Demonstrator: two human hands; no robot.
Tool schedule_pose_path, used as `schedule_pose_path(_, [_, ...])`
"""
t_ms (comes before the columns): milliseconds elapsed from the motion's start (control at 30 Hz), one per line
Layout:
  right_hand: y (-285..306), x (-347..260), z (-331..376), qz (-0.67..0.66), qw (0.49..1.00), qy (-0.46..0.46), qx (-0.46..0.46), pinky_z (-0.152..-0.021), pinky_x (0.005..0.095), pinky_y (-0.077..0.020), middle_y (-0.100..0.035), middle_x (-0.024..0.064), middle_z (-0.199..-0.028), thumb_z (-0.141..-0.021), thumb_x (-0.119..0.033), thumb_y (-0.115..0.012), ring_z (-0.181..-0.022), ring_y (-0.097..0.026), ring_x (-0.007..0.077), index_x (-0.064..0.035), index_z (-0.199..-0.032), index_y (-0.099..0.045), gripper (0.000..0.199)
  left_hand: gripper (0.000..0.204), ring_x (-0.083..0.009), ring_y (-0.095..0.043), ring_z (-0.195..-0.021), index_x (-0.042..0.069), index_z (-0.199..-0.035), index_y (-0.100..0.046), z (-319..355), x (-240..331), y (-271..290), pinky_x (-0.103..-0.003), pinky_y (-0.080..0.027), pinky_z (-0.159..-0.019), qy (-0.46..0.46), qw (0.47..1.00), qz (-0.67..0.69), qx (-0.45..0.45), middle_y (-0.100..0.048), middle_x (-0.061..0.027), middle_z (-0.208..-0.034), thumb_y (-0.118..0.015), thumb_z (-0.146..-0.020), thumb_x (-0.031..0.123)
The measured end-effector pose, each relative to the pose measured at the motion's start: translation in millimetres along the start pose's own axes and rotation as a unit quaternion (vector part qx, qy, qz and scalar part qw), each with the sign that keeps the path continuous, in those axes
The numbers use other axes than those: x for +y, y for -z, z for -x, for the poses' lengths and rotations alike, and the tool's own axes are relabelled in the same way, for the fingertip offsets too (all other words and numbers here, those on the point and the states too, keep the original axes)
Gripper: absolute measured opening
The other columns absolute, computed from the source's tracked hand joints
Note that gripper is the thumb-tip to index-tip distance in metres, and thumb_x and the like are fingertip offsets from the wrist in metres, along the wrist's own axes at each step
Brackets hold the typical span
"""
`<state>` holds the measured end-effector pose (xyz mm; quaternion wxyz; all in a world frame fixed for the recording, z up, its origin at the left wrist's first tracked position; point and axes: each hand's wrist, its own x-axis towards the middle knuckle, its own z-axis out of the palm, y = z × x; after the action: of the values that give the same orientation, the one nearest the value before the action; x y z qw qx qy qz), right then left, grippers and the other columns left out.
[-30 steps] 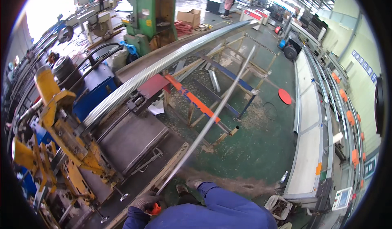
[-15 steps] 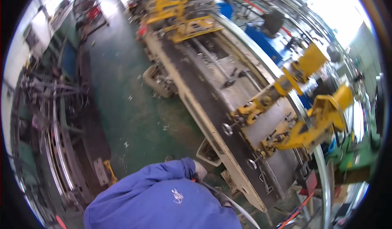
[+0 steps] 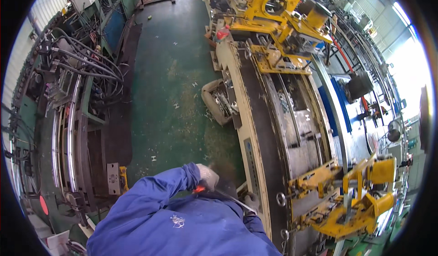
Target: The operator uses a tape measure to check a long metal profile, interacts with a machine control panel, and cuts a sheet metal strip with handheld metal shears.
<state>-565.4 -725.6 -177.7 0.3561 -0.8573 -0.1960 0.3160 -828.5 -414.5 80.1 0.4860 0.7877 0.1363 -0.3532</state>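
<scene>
My left hand (image 3: pixel 208 177), in a pale work glove, is closed low in front of my blue jacket. A small orange-red piece (image 3: pixel 199 189) shows just below it; what it belongs to is hidden. From the left hand a thin light-grey strip (image 3: pixel 235 200) slants down to the right, toward my right hand (image 3: pixel 251 201). That hand wears a darker grey glove, and its fingers curl at the strip near the bench's side. My sleeve and jacket cover parts of both grips.
On my right runs a long machine bench (image 3: pixel 264 119) carrying yellow clamp fixtures (image 3: pixel 351 210) and handwheels. A scrap-filled bin (image 3: pixel 214 103) stands against its side. Small metal offcuts lie on the green floor (image 3: pixel 169 82). Hoses and shiny rails (image 3: pixel 73 146) line the left.
My view has swung to the right and the bench now runs more upright in it. Both hands stay low at my front with the strip; less of its right-hand end shows.
</scene>
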Motion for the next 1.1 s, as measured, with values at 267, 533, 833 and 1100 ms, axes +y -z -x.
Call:
schedule_pose_path(267, [-145, -96, -170, -0.011, 0.997, -0.014, -0.074, -0.072, 0.0361, -0.0574, -0.075, 0.0144, -0.098, -0.090, -0.018, -0.067, -0.083, -0.072, 0.0192, 0.0022, -0.119, -0.072, 0.035, 0.041, -0.0293, -0.069, -0.081, 0.000, -0.104, -0.073, 41, -77, 171, -0.045, -0.050, -0.073, 0.089, 0.996, -0.013, 0.018, -0.073, -0.0166, -0.088, -0.065, -0.087, 0.036])
schedule_pose_path(533, [-250, -318, -278, 0.061, 0.982, 0.014, -0.180, -0.077, 0.0401, -0.0546, -0.074, 0.0168, -0.095, -0.093, -0.033, -0.067, -0.088, -0.071, 0.0284, -0.0005, -0.114, -0.074, 0.039, 0.035, -0.0165, -0.057, -0.055, -0.003, -0.097, -0.073, 110, -214, 303, -0.038, -0.044, -0.054, 0.136, 0.980, 0.138, 0.051, -0.064, -0.0044, -0.065, -0.065, -0.092, 0.031])
schedule_pose_path(833, [-372, -378, -378, 0.362, 0.866, 0.262, -0.222, -0.083, 0.0445, -0.0556, -0.076, 0.0160, -0.097, -0.091, -0.041, -0.066, -0.095, -0.073, 0.0312, -0.0128, -0.104, -0.079, 0.034, 0.046, -0.0217, -0.069, -0.092, 0.000, -0.117, -0.074, 159, -404, 448, -0.040, -0.053, -0.082, 0.083, 0.978, 0.166, 0.095, -0.078, -0.0100, -0.103, -0.067, -0.095, 0.040])
schedule_pose_path(1100, [-524, -699, -404, 0.337, 0.904, 0.082, -0.249, -0.100, 0.0451, -0.0518, -0.073, 0.0214, -0.119, -0.091, -0.045, -0.066, -0.115, -0.069, 0.0375, -0.0110, -0.123, -0.073, 0.047, 0.047, -0.0223, -0.070, -0.085, 0.004, -0.115, -0.075, 318, -537, 618, -0.039, -0.053, -0.076, 0.231, 0.957, 0.129, 0.117, -0.076, -0.0112, -0.095, -0.066, -0.092, 0.043])
